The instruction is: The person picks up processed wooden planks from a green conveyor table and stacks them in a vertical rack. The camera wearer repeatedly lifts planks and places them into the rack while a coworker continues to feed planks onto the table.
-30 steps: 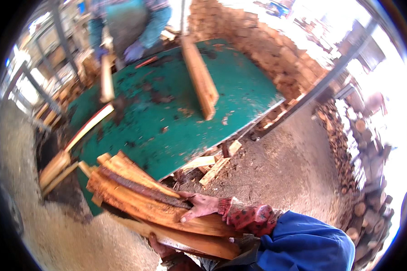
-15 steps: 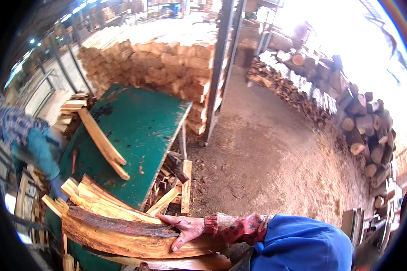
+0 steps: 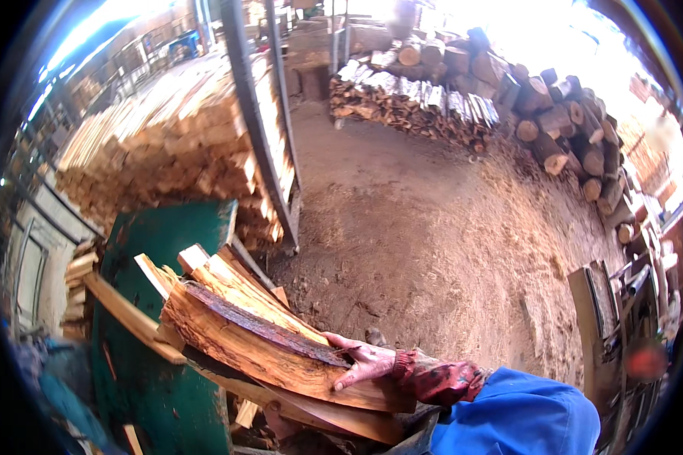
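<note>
The right hand (image 3: 366, 359) grasps the bundle of split boards (image 3: 254, 330) from above, spread wide, which suits steadying uneven pieces. Below, the left hand (image 3: 283, 426) is mostly hidden; its grip cannot be told. The bundle reaches over the right edge of the green table (image 3: 163, 235); beyond, dirt floor (image 3: 432, 250) stretches broadly to the log pile (image 3: 558, 120).

Passage is left over brown dirt floor (image 3: 402, 220) between dark metal posts (image 3: 259, 121) and round brown logs (image 3: 555, 120), while the flat green tabletop (image 3: 159, 235) is partly blocked by orange-brown split-wood slabs (image 3: 281, 353) and, apparently, a blurred teal sleeve (image 3: 72, 394).
</note>
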Demonstrator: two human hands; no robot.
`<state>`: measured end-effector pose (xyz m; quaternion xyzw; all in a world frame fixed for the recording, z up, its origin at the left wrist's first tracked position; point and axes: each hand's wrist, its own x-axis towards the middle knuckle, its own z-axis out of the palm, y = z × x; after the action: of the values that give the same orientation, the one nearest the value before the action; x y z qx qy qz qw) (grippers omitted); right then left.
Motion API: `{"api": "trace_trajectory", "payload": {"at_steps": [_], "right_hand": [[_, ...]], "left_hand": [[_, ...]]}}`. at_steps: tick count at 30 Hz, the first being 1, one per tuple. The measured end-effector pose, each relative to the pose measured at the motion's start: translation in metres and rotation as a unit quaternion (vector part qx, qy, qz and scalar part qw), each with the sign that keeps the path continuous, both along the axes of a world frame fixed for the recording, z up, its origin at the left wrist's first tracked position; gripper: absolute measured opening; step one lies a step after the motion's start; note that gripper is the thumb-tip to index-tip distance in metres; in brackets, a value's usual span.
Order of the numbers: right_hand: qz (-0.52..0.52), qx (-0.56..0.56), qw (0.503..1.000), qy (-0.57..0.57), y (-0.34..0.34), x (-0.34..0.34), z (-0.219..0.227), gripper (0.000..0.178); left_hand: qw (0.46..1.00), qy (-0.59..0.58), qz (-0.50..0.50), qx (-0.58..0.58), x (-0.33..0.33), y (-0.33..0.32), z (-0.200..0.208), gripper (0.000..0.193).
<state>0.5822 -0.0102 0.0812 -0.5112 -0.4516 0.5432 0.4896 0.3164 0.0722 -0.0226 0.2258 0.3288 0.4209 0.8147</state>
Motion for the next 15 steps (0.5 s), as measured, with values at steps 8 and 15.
{"api": "trace_trajectory", "payload": {"at_steps": [8, 15], "right_hand": [[-0.099, 0.066, 0.993, 0.019, 0.000, 0.123, 0.004, 0.113], [-0.150, 0.055, 0.987, 0.035, -0.016, 0.264, 0.007, 0.111]], "left_hand": [[0.978, 0.024, -0.179, 0.103, 0.147, 0.057, 0.029, 0.085], [0.991, 0.011, -0.132, -0.011, 0.310, 0.056, 0.045, 0.071]]}}
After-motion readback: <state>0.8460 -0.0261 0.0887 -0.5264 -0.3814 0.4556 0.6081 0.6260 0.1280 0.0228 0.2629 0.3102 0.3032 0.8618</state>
